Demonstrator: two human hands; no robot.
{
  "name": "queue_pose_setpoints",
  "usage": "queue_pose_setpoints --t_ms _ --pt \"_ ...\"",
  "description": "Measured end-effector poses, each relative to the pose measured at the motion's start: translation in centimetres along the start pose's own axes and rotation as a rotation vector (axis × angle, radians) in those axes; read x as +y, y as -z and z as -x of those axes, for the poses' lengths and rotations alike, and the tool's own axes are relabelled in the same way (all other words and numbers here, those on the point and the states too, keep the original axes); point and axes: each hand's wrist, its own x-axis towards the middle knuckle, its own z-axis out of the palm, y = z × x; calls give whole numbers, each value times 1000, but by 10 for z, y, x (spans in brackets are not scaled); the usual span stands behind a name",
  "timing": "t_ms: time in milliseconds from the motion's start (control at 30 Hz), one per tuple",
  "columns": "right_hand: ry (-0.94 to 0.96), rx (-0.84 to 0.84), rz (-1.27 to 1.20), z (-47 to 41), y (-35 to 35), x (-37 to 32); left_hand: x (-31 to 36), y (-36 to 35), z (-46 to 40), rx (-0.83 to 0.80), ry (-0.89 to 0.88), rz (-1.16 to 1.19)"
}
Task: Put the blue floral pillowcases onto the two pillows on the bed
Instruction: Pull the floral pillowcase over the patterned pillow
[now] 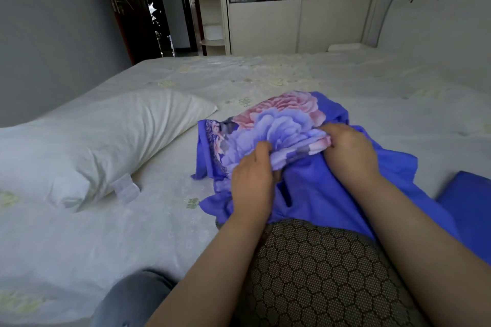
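Observation:
A blue floral pillowcase (279, 125) with pink and lilac flowers lies bunched on the bed in front of me. My left hand (252, 183) and my right hand (350, 151) both grip its gathered edge. Under my forearms lies a dark pillow (313, 268) with a honeycomb mesh cover, its far end tucked under the blue cloth. A bare white pillow (93, 141) rests to the left, apart from the pillowcase. A second piece of blue cloth (470, 202) lies at the right edge.
The pale patterned bedsheet (265, 74) stretches ahead to a white headboard (430, 8) on the right. A wardrobe (300, 8) and a dark doorway (156, 8) stand beyond the bed. My knee in grey trousers (127, 300) shows at the bottom.

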Motion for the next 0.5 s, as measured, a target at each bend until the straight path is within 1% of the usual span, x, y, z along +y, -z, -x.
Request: queue_pose_setpoints --t_ms 67,133,200,233,300,367,400,433,467,500 --pt "76 -129 -16 2 14 -12 -7 1 -9 -85 128 126" --pt "197 -341 -59 5 27 -27 -15 -2 -18 -118 189 67" --pt "204 -545 -94 4 38 -34 -22 -5 -23 -125 193 0" --pt "177 -595 -105 3 40 -33 -26 -7 -23 -110 161 -17" --pt "136 -585 -80 0 37 -20 -28 -7 -18 -88 126 -18" --pt "126 -517 -58 -2 29 -2 -23 -2 -13 -33 97 84" --pt "130 -470 -44 -4 24 6 -16 1 -8 10 103 173" --pt "128 -407 -19 -4 18 14 -11 2 -3 98 90 235" --pt "104 -329 0 -6 14 21 -5 3 1 159 -3 195" --pt "72 -238 -3 -6 12 26 1 2 7 170 -71 141"
